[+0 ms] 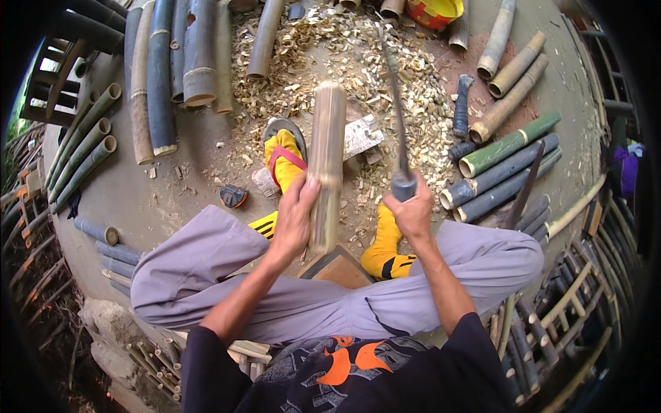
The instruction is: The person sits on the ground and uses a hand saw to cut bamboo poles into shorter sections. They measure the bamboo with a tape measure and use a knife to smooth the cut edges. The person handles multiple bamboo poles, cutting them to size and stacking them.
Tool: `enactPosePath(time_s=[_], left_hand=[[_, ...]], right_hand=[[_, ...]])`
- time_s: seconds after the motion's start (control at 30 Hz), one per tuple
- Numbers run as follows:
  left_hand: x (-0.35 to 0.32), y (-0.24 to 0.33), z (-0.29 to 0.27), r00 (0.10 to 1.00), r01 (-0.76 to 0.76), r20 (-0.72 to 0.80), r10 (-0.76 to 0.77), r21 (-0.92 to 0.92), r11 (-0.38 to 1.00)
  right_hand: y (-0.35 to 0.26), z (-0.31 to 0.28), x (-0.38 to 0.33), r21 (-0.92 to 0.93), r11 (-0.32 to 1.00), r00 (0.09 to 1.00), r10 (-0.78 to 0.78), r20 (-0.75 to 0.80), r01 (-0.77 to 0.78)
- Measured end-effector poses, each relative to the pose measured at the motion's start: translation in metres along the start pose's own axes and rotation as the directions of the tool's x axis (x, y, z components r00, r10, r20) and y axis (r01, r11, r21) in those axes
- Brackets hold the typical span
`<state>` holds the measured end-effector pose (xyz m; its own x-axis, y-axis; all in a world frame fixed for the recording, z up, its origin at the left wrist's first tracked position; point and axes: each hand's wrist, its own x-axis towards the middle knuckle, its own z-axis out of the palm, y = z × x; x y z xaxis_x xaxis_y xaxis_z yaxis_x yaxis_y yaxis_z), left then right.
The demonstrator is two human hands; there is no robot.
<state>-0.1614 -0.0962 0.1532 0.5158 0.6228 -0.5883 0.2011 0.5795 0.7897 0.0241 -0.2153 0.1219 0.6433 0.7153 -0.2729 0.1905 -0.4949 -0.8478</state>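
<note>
My left hand is closed around a pale bamboo section, its outer skin shaved off, which stands out in front of me and is smeared by motion. In my right hand is the dark, thick handle of a long, narrow-bladed knife. Its blade points away from me, to the right of the bamboo and apart from it. Behind the bamboo lies a whitish, chipped block. My feet, in yellow socks, are on either side, the left one in a sandal.
Wood chips cover the ground ahead. Bamboo tubes lie at the far left, left and right, one of them a green tube. A tape measure sits near my left knee. A yellow-red basin is at the back.
</note>
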Motion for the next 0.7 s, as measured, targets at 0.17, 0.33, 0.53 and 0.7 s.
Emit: enactPosePath(time_s=[0.17, 0.33, 0.53, 0.7], left_hand=[[0.097, 0.058, 0.009, 0.771, -0.588, 0.111, 0.628, 0.505, 0.632], [0.235, 0.037, -0.063, 0.656, -0.026, -0.333, 0.677, 0.886, 0.462], [0.286, 0.007, -0.142, 0.687, 0.19, -0.4, 0.606, 0.904, 0.382], [0.254, 0.07, -0.111, 0.425, -0.072, -0.345, 0.837, 0.909, 0.411]], right_hand=[[-0.011, -0.01, 0.015, 0.342, 0.935, 0.975, 0.154, -0.162, -0.091], [0.001, -0.015, 0.006, 0.294, 0.946, 0.977, 0.177, -0.116, -0.137], [0.027, -0.005, -0.004, 0.217, 0.961, 0.98, 0.19, -0.058, -0.174], [0.021, -0.009, -0.005, 0.273, 0.924, 0.96, 0.28, -0.002, -0.269]])
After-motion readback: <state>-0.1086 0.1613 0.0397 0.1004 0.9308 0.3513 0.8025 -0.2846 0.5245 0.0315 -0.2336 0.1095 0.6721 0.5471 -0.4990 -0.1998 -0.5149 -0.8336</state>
